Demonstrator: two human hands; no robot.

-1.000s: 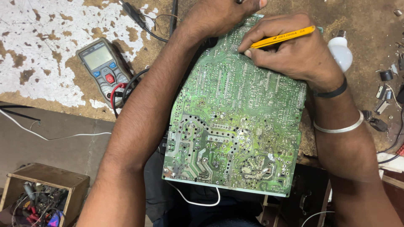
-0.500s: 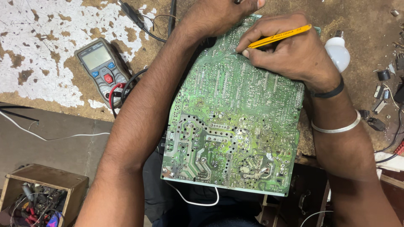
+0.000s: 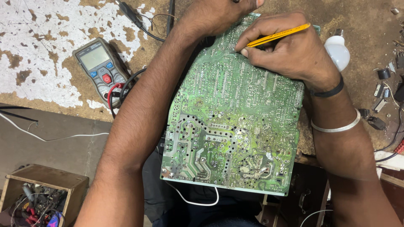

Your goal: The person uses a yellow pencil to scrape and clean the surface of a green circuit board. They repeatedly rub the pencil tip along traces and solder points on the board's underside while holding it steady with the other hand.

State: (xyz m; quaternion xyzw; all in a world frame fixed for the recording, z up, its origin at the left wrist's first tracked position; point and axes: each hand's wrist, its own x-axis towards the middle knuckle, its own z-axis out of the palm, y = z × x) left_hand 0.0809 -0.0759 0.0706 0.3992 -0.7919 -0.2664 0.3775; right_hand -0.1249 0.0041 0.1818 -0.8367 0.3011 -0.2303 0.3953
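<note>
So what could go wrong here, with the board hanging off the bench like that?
1. The green circuit board overhangs the workbench edge; if the left hand at its far end lets go, it might tip down.
2. The yellow tool in the right hand could slip across the crowded solder joints.
3. The white bulb beside that wrist might get knocked.

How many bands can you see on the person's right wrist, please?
2: a black band sits nearest the right hand, and a silver bangle lies further up the forearm. The underside of the wrist is hidden, so another could be unseen.
</note>
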